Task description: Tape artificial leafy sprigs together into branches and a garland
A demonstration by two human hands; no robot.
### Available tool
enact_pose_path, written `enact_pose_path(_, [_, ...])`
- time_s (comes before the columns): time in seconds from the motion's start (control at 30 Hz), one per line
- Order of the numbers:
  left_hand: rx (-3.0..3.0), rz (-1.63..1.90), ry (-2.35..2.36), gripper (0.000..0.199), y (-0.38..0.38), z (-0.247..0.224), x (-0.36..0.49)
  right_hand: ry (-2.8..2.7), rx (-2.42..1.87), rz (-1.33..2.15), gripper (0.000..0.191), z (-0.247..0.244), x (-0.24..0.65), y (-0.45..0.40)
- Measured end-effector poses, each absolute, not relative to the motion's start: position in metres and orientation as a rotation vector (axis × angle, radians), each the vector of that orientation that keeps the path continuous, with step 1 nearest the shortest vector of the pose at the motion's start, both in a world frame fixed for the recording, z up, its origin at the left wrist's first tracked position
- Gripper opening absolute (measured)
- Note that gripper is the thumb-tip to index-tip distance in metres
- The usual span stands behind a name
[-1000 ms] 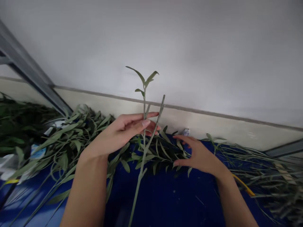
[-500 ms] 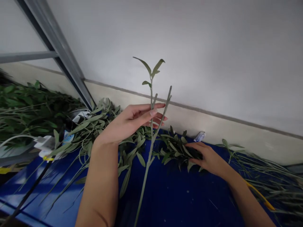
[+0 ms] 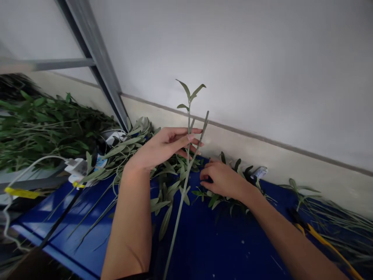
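A person's two bare hands work above a blue table (image 3: 227,245) set against a pale wall (image 3: 247,58). The left hand (image 3: 163,149) holds a forked green branch (image 3: 178,217) near the middle of the view: the thumb crosses in front of the leafy prong, and the other fingers pass behind, reaching toward the second prong.

The branch's long axis runs nearly upright, leaning a little to the right as it climbs from the bottom edge, where its lower end is out of sight. Just below the left hand's grasp it splits. One prong rises to a few slim leaves; the other slants right to a bare tip.

The right hand (image 3: 223,179) is just to the right of the fork and slightly lower. Its fingers are loosely curled and point left toward the branch, with a gap between thumb and forefinger and nothing seen in them. They look apart from the branch, though depth is hard to judge. The left hand is the nearer, being in contact.

Beneath the right hand lies a heap of cut leaves (image 3: 215,200). Leafy sprigs (image 3: 125,147) spread to the left; at far right are thin stems (image 3: 346,214) and a yellow-handled tool (image 3: 328,243), partly hidden by the right forearm.
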State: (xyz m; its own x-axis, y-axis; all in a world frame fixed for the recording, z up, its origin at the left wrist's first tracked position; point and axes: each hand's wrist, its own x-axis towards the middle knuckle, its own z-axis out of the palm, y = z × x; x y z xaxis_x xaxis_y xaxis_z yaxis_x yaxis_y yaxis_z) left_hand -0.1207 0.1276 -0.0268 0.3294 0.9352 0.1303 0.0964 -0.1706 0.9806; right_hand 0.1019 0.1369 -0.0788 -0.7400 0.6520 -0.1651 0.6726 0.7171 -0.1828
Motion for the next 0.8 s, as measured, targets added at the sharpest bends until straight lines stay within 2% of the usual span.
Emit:
enact_pose_path(0.17, [1.547, 0.984, 0.932, 0.043, 0.129, -0.028, -0.127, 2.680, 1.055, -0.270, 0.014, -0.104, 0.073, 0.146])
enact_pose_path(0.27, [1.544, 0.982, 0.918, 0.041, 0.129, -0.027, -0.126, 2.691, 1.096, -0.309, 0.003, -0.110, 0.071, 0.147])
enact_pose_path(0.53, [1.595, 0.971, 0.909, 0.042, 0.128, -0.023, -0.114, 2.890, 1.298, -0.647, 0.019, -0.092, 0.090, 0.151])
enact_pose_path(0.8, [1.579, 1.022, 0.983, 0.044, 0.122, -0.020, -0.117, 2.912, 1.345, -0.652, 0.005, -0.098, 0.097, 0.153])
